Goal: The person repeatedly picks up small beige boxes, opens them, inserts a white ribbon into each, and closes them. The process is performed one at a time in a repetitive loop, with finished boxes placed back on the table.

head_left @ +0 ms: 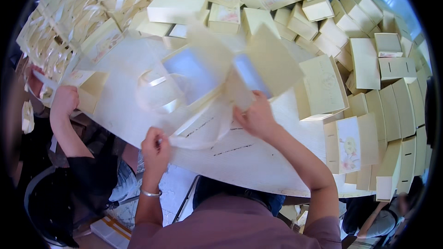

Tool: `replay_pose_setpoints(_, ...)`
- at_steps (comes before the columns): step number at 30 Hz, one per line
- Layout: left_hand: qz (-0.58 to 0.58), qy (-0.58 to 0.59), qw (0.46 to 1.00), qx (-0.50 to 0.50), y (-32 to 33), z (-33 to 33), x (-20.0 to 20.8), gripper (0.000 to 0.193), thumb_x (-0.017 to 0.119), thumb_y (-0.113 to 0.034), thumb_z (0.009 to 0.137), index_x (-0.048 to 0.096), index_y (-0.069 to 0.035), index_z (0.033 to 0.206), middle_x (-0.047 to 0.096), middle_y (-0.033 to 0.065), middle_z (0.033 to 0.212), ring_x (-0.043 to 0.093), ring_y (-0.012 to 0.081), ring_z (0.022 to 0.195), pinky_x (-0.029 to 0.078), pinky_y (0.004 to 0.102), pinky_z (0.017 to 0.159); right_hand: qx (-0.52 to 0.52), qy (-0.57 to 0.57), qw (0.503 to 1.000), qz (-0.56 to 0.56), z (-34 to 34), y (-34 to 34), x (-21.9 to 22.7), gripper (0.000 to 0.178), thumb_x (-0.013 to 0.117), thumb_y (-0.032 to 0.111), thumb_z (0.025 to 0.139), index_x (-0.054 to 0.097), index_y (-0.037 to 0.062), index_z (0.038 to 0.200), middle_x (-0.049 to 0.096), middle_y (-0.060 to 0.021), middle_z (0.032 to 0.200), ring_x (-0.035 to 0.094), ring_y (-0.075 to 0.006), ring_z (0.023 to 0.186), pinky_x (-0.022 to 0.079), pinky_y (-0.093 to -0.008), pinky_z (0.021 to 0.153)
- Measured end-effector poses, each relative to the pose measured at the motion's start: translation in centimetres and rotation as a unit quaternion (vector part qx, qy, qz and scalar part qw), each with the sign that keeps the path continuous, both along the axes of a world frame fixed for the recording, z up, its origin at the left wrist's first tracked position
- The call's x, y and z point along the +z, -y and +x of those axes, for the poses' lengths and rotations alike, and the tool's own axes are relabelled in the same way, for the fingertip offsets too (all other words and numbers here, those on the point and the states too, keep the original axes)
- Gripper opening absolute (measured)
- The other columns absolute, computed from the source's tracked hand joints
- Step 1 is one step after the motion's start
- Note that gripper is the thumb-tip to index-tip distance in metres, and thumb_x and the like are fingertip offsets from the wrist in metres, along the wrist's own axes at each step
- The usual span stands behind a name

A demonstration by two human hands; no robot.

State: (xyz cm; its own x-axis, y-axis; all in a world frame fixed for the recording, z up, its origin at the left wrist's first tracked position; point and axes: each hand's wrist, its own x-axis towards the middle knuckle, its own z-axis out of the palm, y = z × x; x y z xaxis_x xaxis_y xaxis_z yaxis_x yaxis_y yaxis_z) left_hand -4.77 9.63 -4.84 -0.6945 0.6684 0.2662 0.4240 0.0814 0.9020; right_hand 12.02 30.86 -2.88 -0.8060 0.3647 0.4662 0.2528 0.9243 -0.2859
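Observation:
My left hand (156, 147) is closed in a pinch on the end of a white ribbon (198, 144). The ribbon sags in a curve over the table toward my right hand (256, 116). That hand's fingers are closed on the near edge of a cream cardboard gift box (277, 62), its pale inside partly showing. A second pale-lined cream box (194, 74) is beside it on the left, and motion smears both. Whether the ribbon is fastened to the box I cannot tell. A coil of white ribbon (159, 90) lies left of them.
Cream boxes (318, 9) are heaped along the far side and stacked on the right (392, 110) of the white table (203, 166). Ribboned boxes (92, 4) fill the far left. At left, a co-worker's hand (67, 99) is by another box (94, 90).

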Motion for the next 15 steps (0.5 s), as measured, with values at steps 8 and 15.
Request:
replay_pose_setpoints(8,0.074,0.062,0.986,0.137,4.5,-4.7,-3.1,0.009,0.046,-0.003,0.084,0.041,-0.004,0.076,0.036,-0.0047,0.066,0.032,0.0019,0.059,0.027,0.0163,0.052,0.108,0.008,0.994,0.004,-10.3,1.7,-0.3,0.022,0.053,0.018,0.072,0.057,0.0,0.083,0.056,-0.0125,0.072,0.052,-0.0284,0.075,0.038,-0.0398,0.081)
replay_pose_setpoints(15,0.067,-0.011,0.979,0.191,5.9,-5.8,-4.1,0.014,0.05,-0.012,0.085,0.042,-0.002,0.079,0.041,0.0037,0.084,0.041,0.0112,0.078,0.035,0.0229,0.071,0.231,-0.221,0.945,0.063,-8.4,-0.4,1.4,0.031,0.061,0.017,0.067,0.056,-0.0006,0.093,0.057,-0.0118,0.085,0.052,-0.0302,0.08,0.04,-0.0396,0.076)
